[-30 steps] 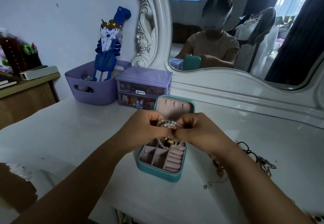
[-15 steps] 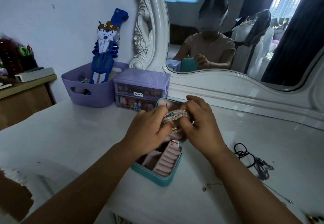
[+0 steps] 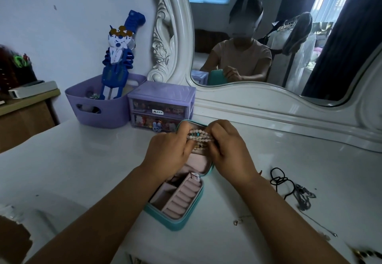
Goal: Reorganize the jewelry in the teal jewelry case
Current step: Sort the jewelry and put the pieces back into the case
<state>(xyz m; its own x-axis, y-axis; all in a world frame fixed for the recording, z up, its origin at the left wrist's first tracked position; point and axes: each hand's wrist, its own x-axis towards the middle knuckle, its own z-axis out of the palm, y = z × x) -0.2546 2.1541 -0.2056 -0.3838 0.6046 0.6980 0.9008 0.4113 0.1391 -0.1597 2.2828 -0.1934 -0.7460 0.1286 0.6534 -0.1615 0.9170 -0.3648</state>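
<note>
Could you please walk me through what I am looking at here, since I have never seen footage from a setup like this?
There is no machine: a person wears a wide-angle camera on the head, so the one view looks forward and down at their own bare arms. The mirror ahead reflects the same person.

The left hand and right hand together hold a beaded bracelet, pale beads with one turquoise bead, above the open teal jewelry case. The case has a pink lining, with small compartments and a row of ring rolls.

The case sits on a white dressing table. Behind it stand a purple mini drawer unit and a purple basket holding a blue toy figure. To the right of the case lie a black cord and a chain.
</note>
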